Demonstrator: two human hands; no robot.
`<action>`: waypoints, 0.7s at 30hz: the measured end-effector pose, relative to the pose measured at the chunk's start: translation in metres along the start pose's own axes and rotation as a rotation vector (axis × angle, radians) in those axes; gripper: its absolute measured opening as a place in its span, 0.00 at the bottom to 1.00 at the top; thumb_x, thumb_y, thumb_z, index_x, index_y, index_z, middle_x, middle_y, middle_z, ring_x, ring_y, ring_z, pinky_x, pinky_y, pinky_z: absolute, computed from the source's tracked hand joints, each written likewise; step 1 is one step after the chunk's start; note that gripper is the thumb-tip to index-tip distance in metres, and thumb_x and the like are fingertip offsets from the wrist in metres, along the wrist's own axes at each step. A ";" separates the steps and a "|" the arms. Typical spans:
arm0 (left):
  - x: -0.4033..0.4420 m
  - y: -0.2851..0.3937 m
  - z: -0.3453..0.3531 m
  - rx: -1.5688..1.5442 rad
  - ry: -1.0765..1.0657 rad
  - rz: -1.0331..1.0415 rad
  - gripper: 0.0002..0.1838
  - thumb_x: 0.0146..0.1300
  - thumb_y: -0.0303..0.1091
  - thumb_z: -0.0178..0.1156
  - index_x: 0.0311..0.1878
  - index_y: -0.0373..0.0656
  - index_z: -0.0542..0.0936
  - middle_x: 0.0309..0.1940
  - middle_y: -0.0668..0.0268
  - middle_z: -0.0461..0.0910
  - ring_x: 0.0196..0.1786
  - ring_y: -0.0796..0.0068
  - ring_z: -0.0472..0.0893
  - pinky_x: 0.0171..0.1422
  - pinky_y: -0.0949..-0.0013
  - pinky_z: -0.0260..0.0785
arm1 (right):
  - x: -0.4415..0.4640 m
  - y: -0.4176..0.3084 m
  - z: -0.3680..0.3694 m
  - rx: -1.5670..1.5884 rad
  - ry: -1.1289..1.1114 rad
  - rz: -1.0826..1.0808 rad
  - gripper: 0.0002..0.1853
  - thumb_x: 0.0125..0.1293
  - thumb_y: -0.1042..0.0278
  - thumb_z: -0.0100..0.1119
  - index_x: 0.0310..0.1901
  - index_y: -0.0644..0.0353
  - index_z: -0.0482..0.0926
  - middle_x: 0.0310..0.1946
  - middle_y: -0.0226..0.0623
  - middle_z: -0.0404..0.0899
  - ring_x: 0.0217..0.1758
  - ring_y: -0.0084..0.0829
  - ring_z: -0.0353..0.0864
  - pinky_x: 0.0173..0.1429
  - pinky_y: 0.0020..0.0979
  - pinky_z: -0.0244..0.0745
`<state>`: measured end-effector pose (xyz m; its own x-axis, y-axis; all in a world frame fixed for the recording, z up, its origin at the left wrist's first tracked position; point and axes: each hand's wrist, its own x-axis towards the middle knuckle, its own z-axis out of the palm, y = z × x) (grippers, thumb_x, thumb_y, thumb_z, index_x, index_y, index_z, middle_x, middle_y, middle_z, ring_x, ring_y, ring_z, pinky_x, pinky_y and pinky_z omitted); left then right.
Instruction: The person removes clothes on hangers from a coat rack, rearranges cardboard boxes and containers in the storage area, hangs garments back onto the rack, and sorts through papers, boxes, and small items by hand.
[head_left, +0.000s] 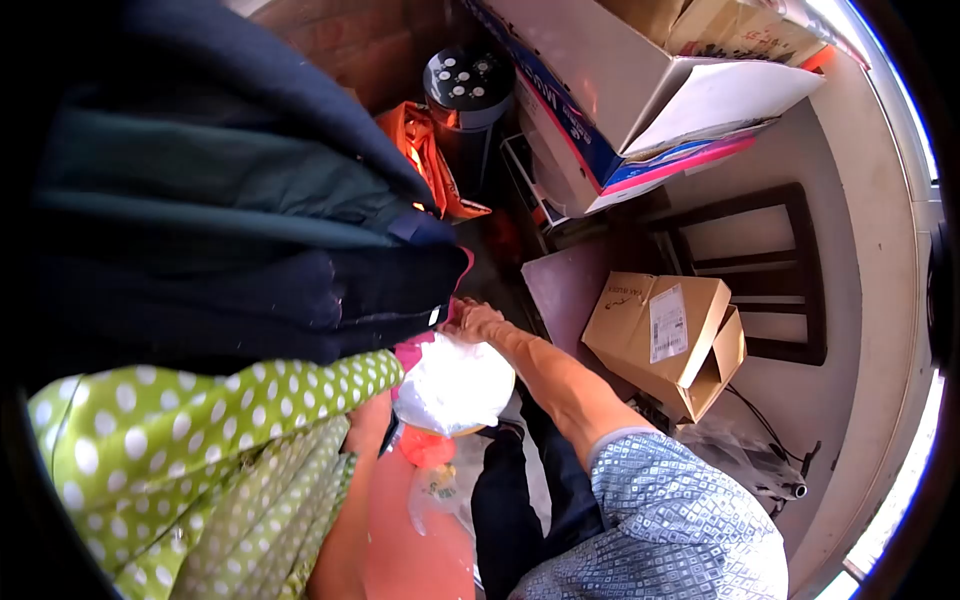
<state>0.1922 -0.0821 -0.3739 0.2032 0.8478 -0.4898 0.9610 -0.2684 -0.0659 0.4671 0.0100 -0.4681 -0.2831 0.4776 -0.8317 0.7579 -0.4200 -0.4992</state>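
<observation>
Dark blue garments [250, 290] fill the left side, and one has a pink edge and a small white tag. My right hand [475, 320] is closed at the end of this dark cloth, its fingers partly hidden. A green cloth with white dots [210, 420] lies below the garments. Beside its edge is my left hand [370, 422], whose fingers are hidden from view. Between the hands a round, glaring white surface [458, 385] shows, with a bit of pink cloth [412, 350] at its upper left.
An open cardboard box [650, 325] sits right of my right arm, near a dark wooden frame [810, 270]. Large boxes [625, 90] are stacked above. A black cylindrical container [470, 100] and an orange bag [425, 150] stand at the back. A reddish surface [415, 540] lies below.
</observation>
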 end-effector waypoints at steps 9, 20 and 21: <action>-0.004 0.007 -0.016 0.400 0.406 0.145 0.26 0.70 0.30 0.54 0.72 0.44 0.73 0.69 0.52 0.73 0.71 0.48 0.71 0.76 0.49 0.62 | -0.013 0.021 0.022 -0.051 0.124 -0.156 0.55 0.65 0.15 0.42 0.83 0.48 0.54 0.86 0.42 0.47 0.89 0.46 0.39 0.88 0.53 0.40; -0.008 0.051 -0.084 -0.511 -0.328 -0.156 0.34 0.66 0.40 0.68 0.73 0.40 0.70 0.71 0.45 0.72 0.72 0.40 0.70 0.77 0.46 0.64 | -0.032 0.043 0.039 0.119 0.347 -0.044 0.57 0.65 0.22 0.54 0.82 0.59 0.53 0.81 0.53 0.56 0.84 0.50 0.57 0.85 0.44 0.54; -0.015 0.049 -0.057 -0.547 -0.169 -0.054 0.32 0.66 0.41 0.68 0.71 0.41 0.72 0.70 0.45 0.73 0.71 0.40 0.72 0.76 0.46 0.65 | -0.039 0.049 0.047 0.135 0.414 -0.064 0.56 0.65 0.25 0.57 0.82 0.60 0.54 0.80 0.53 0.59 0.82 0.51 0.60 0.84 0.43 0.58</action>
<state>0.2464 -0.0823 -0.3204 0.1613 0.7566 -0.6336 0.9355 0.0872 0.3423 0.4877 -0.0655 -0.4716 -0.0473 0.7634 -0.6441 0.6552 -0.4631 -0.5970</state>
